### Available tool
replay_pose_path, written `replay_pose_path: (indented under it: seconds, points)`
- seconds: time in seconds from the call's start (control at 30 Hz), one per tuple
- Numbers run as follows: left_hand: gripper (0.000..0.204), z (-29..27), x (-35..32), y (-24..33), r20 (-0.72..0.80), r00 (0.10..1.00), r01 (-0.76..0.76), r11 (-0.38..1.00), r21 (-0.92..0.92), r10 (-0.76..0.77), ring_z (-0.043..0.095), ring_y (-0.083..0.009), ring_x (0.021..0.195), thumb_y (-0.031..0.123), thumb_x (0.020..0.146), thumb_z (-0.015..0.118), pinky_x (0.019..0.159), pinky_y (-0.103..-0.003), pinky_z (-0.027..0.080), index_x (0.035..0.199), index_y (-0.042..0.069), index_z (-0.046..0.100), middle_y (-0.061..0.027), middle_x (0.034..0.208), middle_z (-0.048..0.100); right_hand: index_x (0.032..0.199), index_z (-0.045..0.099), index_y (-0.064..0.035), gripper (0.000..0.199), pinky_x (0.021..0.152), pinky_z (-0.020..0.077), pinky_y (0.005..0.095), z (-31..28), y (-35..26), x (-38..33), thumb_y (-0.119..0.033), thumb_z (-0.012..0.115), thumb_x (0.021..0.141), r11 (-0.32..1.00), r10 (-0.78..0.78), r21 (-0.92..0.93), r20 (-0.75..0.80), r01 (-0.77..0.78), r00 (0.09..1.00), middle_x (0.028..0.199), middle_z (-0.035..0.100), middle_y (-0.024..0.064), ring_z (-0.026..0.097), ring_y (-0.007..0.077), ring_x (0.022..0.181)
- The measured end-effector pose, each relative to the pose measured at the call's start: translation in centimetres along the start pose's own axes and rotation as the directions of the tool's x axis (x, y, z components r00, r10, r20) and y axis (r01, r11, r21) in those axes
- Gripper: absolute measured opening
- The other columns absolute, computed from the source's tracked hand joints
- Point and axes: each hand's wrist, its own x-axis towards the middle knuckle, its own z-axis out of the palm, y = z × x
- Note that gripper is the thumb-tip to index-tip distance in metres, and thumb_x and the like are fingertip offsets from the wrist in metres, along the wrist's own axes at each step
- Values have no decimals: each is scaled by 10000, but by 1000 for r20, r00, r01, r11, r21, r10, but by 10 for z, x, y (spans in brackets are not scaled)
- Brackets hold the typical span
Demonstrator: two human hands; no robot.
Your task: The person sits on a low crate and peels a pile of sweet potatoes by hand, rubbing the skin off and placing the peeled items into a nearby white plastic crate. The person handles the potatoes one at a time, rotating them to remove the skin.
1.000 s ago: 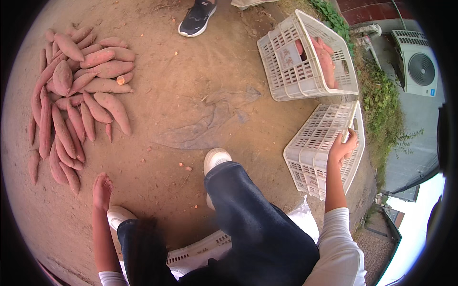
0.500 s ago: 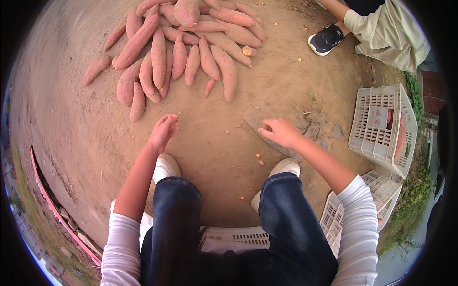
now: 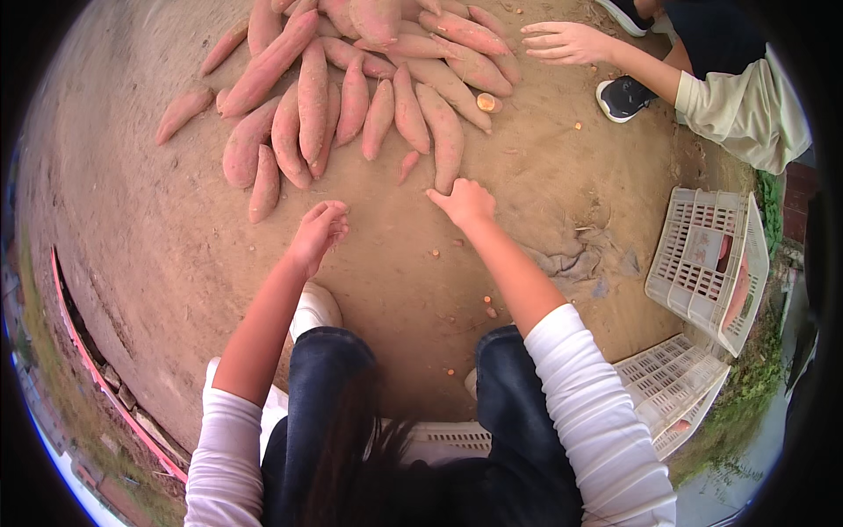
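A heap of reddish sweet potatoes [image 3: 255,79] lies on the bare ground ahead of me. My right hand [image 3: 467,204] has reached the near end of a long sweet potato [image 3: 444,132] at the heap's front edge. Its tip sits between my thumb and fingers, and the rest still lies on the ground. My left hand [image 3: 323,230] hovers over the dirt, nearest to a short sweet potato [image 3: 264,184]; its fingers are loosely bent and apart, and nothing shows in them. A small thin sweet potato [image 3: 408,165] lies left of the gripped one.
Another person's hand [image 3: 566,44] stretches toward the heap from the upper right. Two pale plastic crates, a tilted one [image 3: 702,250] and a nearer one [image 3: 667,378], stand to my right with sweet potatoes inside. A scrap of dark sheeting [image 3: 584,259] lies on the dirt.
My right hand has moved forward and left to the long sweet potato's end and closed on it. The left hand has shifted little. The other person's hand has come into view.
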Motion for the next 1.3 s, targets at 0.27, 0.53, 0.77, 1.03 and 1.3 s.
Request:
replay_pose_path:
  seconds: [0.27, 0.53, 0.77, 1.03, 1.3]
  points:
    - [119, 21, 6, 2, 99, 995, 16, 999, 44, -20, 579, -71, 812, 215, 1007, 529, 783, -232, 461, 1061, 127, 590, 43, 901, 588, 792, 593, -47, 539, 515, 429, 290, -3, 28, -4, -579, 612, 878, 692, -274, 717, 160, 79, 948, 653, 584, 52, 542, 161, 546]
    - [179, 44, -3, -2, 241, 968, 33, 985, 171, -74, 585, -103, 876, 255, 999, 542, 818, -259, 468, 1099, 115, 594, 18, 944, 594, 733, 466, -112, 461, 438, 249, 220, -37, 60, -59, -509, 558, 950, 46, -448, 939, 324, -341, 833, 587, 434, -5, 337, 73, 473]
    - [136, 34, -16, -11, 170, 982, 61, 991, 115, -81, 581, -89, 836, 226, 997, 551, 785, -245, 464, 1072, 118, 588, 30, 917, 597, 742, 502, -128, 407, 465, 217, 216, -32, 132, -109, -463, 611, 944, 274, -382, 935, 319, -224, 867, 641, 458, -40, 333, 43, 511]
    - [186, 28, -27, -27, 195, 976, 60, 982, 180, -95, 579, -95, 889, 269, 991, 549, 819, -253, 465, 1103, 125, 588, 18, 971, 595, 752, 518, -135, 384, 451, 188, 219, 4, 166, -121, -450, 642, 931, 156, -255, 949, 307, -274, 917, 612, 429, -63, 303, 30, 496]
    - [216, 41, -32, -29, 257, 957, 95, 982, 166, -136, 592, -99, 906, 261, 1010, 510, 829, -258, 469, 1140, 112, 596, 15, 997, 610, 754, 546, -119, 398, 443, 227, 214, 11, 142, -130, -460, 651, 931, 318, -215, 915, 324, -248, 921, 613, 471, -46, 320, 34, 480]
